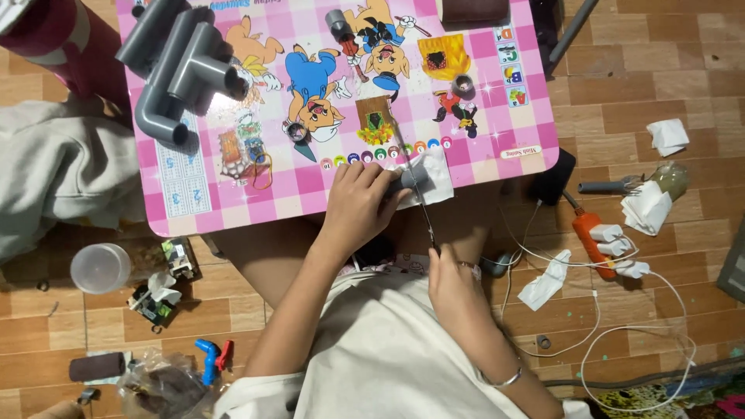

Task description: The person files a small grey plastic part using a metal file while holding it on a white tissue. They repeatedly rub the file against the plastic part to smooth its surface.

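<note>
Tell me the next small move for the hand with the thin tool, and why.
Probably ease the thin tool forward along the grey fitting. The left hand pins that fitting on the tissue at the table's edge; the right hand holds the tool's near end.

Reddish-brown wood-look tile floor [644,70] under even light, low pink checkered cartoon-print table [497,85] at centre, orange power strip [591,242] with white cables at one side, grey cloth [54,167] heaped opposite.

Short grey pipe piece [407,180] on white tissue [436,174]; thin saw blade [419,198] across it.
</note>
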